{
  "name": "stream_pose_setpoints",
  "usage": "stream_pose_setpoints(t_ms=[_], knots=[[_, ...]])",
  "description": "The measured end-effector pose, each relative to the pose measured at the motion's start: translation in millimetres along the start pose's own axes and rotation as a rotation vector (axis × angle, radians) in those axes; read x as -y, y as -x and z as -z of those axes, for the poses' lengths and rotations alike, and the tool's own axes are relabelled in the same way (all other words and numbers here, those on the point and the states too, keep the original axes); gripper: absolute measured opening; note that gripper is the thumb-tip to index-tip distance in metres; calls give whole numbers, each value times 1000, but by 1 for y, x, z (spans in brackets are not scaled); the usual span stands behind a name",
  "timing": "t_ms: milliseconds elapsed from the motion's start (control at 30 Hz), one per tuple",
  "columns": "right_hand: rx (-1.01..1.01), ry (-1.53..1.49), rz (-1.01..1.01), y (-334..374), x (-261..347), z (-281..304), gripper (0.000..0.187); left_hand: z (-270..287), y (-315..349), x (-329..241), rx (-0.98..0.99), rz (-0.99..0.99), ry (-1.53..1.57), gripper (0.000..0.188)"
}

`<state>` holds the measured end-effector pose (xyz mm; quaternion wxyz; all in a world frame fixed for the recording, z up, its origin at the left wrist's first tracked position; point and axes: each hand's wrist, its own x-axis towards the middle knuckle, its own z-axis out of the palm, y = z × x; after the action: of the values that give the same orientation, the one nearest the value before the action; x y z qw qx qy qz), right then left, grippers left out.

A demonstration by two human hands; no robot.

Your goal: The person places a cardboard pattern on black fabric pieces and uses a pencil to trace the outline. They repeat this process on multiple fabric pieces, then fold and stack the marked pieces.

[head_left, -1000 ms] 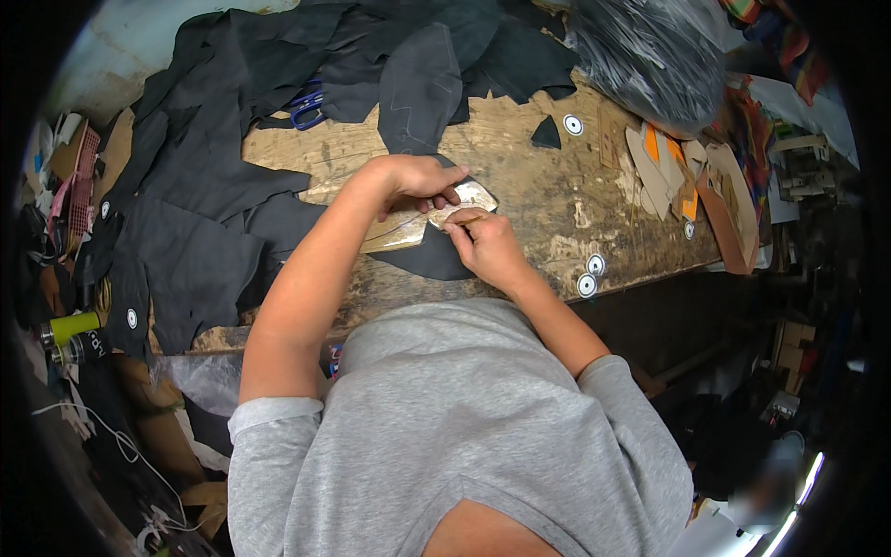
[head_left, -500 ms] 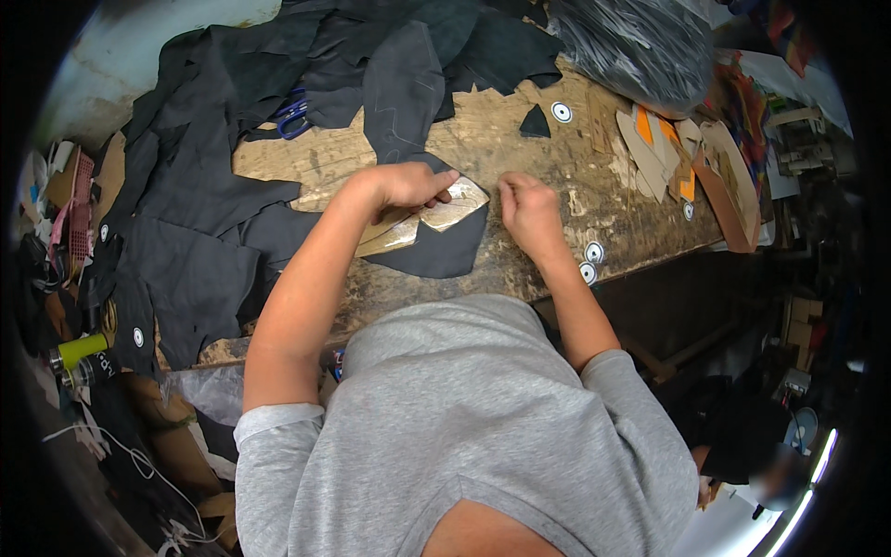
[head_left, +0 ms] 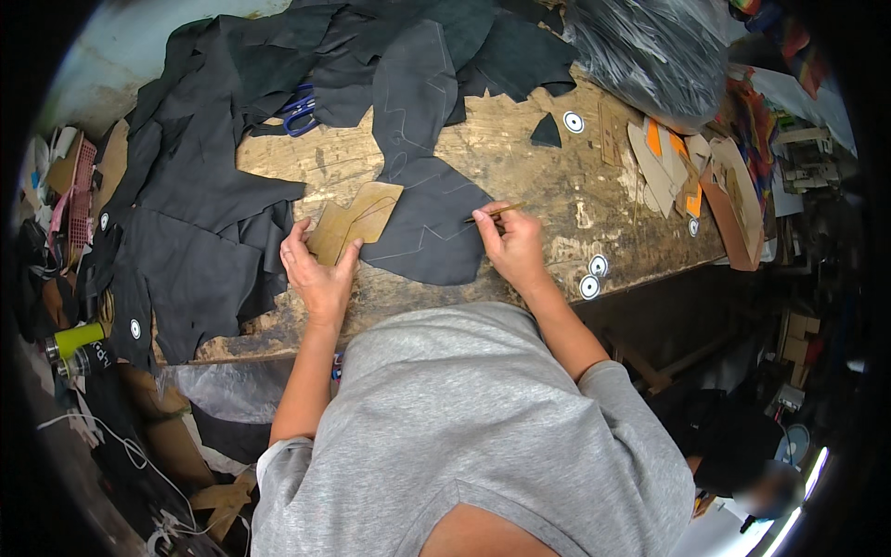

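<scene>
A black leather piece with pale traced outlines lies on the worn wooden workbench. At its left edge, my left hand grips a tan cardboard template by its lower side, thumb on one side and fingers on the other. The template overlaps the leather's left edge. My right hand is at the leather's right edge, pinching a thin pen-like marking tool whose tip points left over the leather.
Black leather sheets cover the bench's left and back. Blue-handled scissors lie among them. A black plastic bag stands at the back right, near cardboard templates. A small black scrap lies nearby. Another person is at lower right.
My left hand has lifted the template off the leather and drawn it left and nearer, uncovering a traced zigzag line. The right hand has come slightly nearer, and its marking tool now shows.
</scene>
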<state>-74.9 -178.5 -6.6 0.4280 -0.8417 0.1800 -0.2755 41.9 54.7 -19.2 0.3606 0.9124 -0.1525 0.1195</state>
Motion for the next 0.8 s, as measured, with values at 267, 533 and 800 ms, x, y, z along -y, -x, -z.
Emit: stream_pose_setpoints(t_ms=[267,533,800], knots=[[57,39,54,4,-8,-1,7,-2,-10,30,-174,132,496,26],[-151,-468,-378,-6,-19,14,26,15,-2,8,74,451,1072,28],[234,-633,-333,8,17,19,24,4,5,-45,481,-116,562,28]])
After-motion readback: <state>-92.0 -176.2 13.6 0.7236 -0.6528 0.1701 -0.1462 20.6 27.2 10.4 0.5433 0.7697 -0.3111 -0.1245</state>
